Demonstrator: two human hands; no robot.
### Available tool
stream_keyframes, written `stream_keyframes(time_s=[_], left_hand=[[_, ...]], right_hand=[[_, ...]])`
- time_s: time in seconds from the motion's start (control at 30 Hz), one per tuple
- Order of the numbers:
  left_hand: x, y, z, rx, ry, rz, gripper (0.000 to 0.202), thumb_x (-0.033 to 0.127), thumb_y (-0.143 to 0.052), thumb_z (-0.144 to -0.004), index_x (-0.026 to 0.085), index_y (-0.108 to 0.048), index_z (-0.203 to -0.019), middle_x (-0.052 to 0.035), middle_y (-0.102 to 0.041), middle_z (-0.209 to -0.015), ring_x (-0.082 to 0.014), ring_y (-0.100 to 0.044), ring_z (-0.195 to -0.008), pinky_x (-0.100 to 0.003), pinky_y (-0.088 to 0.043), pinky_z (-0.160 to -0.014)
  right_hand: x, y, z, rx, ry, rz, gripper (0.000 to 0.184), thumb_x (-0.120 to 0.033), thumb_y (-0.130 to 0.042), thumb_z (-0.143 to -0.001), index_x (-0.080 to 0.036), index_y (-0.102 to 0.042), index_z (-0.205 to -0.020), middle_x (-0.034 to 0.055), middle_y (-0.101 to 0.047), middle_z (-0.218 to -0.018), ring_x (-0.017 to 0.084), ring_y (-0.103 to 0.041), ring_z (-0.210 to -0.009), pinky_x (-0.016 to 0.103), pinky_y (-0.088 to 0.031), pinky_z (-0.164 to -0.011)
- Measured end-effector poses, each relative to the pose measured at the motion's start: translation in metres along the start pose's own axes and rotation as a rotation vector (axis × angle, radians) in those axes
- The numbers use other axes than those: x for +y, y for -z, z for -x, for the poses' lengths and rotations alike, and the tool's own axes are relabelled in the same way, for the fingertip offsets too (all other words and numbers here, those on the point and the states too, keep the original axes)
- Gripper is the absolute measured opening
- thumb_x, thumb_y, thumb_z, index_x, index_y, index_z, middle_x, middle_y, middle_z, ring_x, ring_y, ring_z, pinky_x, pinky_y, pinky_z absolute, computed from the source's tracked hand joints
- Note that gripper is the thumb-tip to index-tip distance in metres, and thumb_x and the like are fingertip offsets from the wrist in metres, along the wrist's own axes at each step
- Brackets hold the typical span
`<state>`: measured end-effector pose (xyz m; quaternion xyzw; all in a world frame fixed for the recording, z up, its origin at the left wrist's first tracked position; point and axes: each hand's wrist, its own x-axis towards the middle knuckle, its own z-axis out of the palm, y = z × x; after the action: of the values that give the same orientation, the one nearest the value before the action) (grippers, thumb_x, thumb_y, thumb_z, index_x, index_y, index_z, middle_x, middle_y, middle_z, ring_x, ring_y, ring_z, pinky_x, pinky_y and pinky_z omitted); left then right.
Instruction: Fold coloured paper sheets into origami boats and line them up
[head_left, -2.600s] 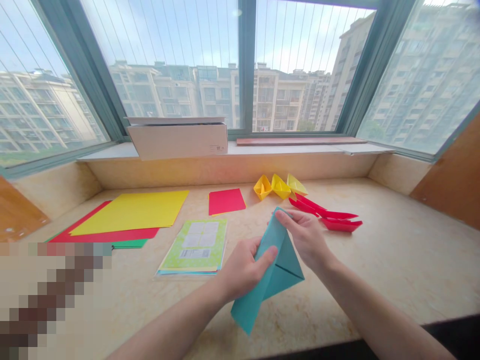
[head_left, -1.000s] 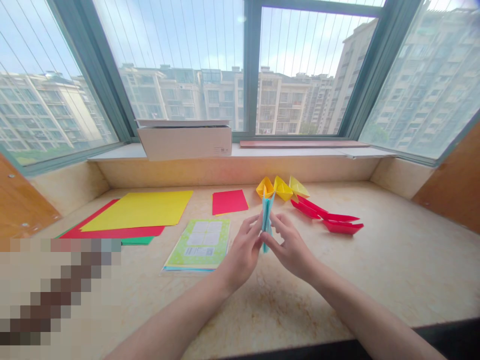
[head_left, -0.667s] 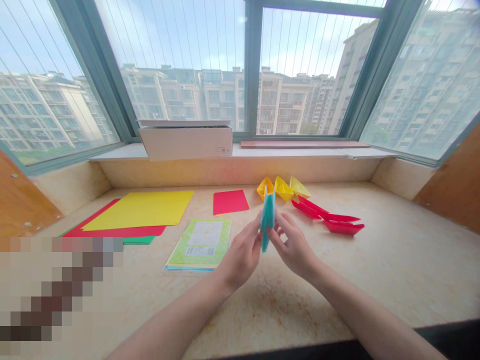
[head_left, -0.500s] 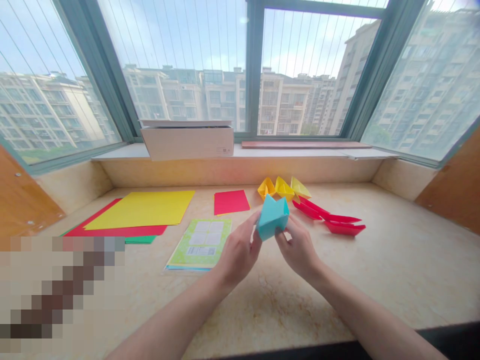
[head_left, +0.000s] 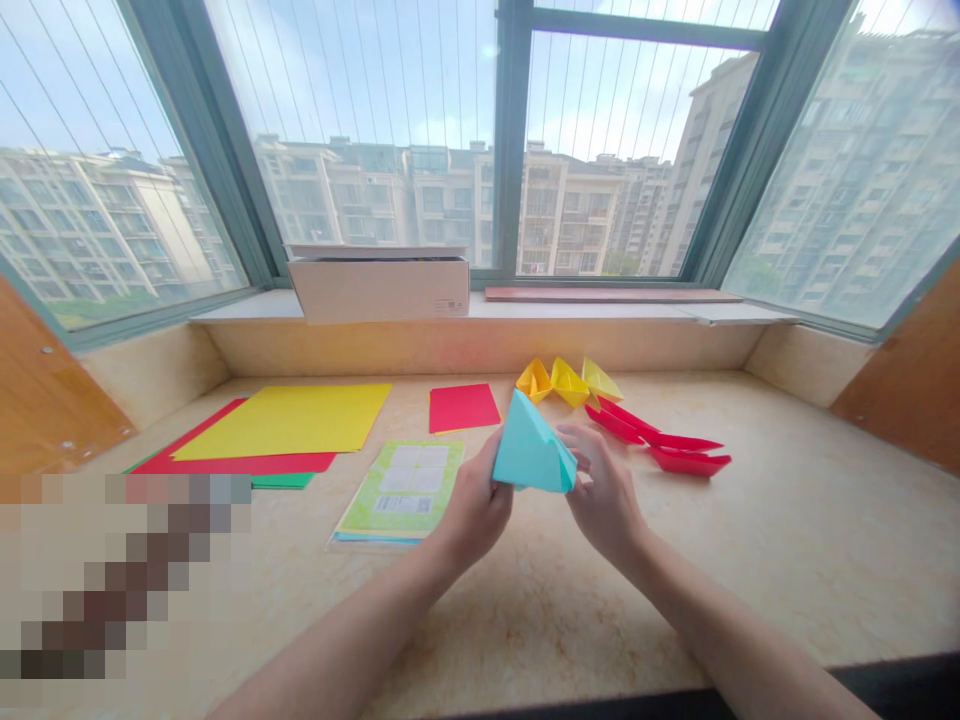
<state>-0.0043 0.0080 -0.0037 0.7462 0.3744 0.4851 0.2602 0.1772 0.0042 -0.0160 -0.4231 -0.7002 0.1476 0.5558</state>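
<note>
A light-blue folded paper [head_left: 531, 448] is held up over the countertop, its pointed top upward and a loose flap at its right corner. My left hand [head_left: 478, 500] is closed on its left side, thumb along the lower edge. My right hand [head_left: 606, 490] pinches the right corner, with the fingers curled behind it and partly hidden. Just beyond stand yellow folded paper boats [head_left: 568, 382], three in a row. Red folded paper boats [head_left: 656, 436] lie to the right of my right hand.
Left of my hands lies a packet of paper [head_left: 409, 490] in a clear sleeve. Behind it is a small stack of red squares [head_left: 463, 407]. Large yellow sheets [head_left: 289, 420] overlap red and green ones at far left. A white box [head_left: 381, 288] sits on the window ledge.
The blue paper has been turned between my hands, from an open box-like shape to a pointed, broad face toward me. My right fingers have shifted up along its right side.
</note>
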Motion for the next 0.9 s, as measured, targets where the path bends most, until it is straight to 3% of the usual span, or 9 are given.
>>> stream_keyframes(time_s=[0.1,0.23,0.33,0.43,0.63,0.77,0.9], left_hand=[[0.003,0.001,-0.003,-0.002,0.019,0.074,0.044,0.010,-0.045,-0.088,0.017,-0.057,-0.129,-0.0081,-0.071,-0.113,-0.0224,-0.066,-0.095,-0.032,-0.049,-0.085],[0.003,0.003,-0.005,-0.003,0.044,0.157,0.031,0.029,-0.047,-0.096,0.015,-0.065,-0.117,-0.0087,-0.072,-0.110,-0.0243,-0.064,-0.096,-0.032,-0.048,-0.086],[0.001,0.003,-0.006,-0.026,0.098,0.238,0.041,0.046,-0.049,-0.096,0.013,-0.068,-0.111,-0.0104,-0.072,-0.109,-0.0272,-0.063,-0.099,-0.035,-0.049,-0.087],[0.001,-0.001,-0.005,-0.077,0.171,0.405,0.049,0.054,-0.051,-0.094,0.014,-0.066,-0.117,-0.0124,-0.070,-0.114,-0.0288,-0.062,-0.104,-0.038,-0.050,-0.090],[0.011,-0.007,-0.001,-0.137,0.316,0.631,0.059,0.055,-0.059,-0.091,0.023,-0.050,-0.140,-0.0141,-0.059,-0.136,-0.0294,-0.060,-0.116,-0.042,-0.051,-0.094],[0.013,-0.006,0.001,-0.130,0.289,0.639,0.066,0.053,-0.065,-0.087,0.023,-0.045,-0.142,-0.0148,-0.059,-0.135,-0.0302,-0.060,-0.117,-0.043,-0.050,-0.097],[0.006,-0.006,0.000,-0.107,0.254,0.590,0.061,0.052,-0.069,-0.083,0.019,-0.055,-0.133,-0.0143,-0.066,-0.125,-0.0320,-0.061,-0.114,-0.044,-0.050,-0.097]], right_hand=[[0.004,0.005,-0.005,0.024,-0.068,-0.046,0.022,-0.025,-0.056,-0.091,-0.025,-0.056,-0.113,0.0060,-0.075,-0.099,0.021,-0.072,-0.080,0.029,-0.059,-0.061],[0.008,0.005,-0.008,0.000,-0.127,-0.186,0.020,-0.036,-0.054,-0.095,-0.025,-0.054,-0.111,0.0025,-0.073,-0.083,0.018,-0.068,-0.064,0.030,-0.057,-0.057],[0.010,0.003,-0.008,0.015,-0.157,-0.261,0.024,-0.042,-0.055,-0.095,-0.024,-0.055,-0.110,0.0019,-0.073,-0.081,0.018,-0.068,-0.061,0.031,-0.058,-0.057],[0.010,0.003,-0.007,0.070,-0.163,-0.259,0.026,-0.045,-0.056,-0.095,-0.024,-0.055,-0.111,0.0026,-0.073,-0.082,0.018,-0.069,-0.061,0.032,-0.058,-0.057],[0.011,0.001,-0.005,0.093,-0.169,-0.330,0.029,-0.046,-0.060,-0.093,-0.025,-0.056,-0.112,0.0030,-0.073,-0.082,0.022,-0.073,-0.071,0.034,-0.061,-0.058],[0.014,0.000,-0.006,0.090,-0.167,-0.293,0.030,-0.048,-0.057,-0.095,-0.024,-0.055,-0.113,0.0036,-0.074,-0.085,0.022,-0.073,-0.072,0.034,-0.061,-0.058],[0.015,0.000,-0.008,0.016,-0.182,-0.268,0.035,-0.049,-0.055,-0.096,-0.025,-0.052,-0.120,0.0047,-0.073,-0.095,0.020,-0.072,-0.074,0.033,-0.061,-0.059]])
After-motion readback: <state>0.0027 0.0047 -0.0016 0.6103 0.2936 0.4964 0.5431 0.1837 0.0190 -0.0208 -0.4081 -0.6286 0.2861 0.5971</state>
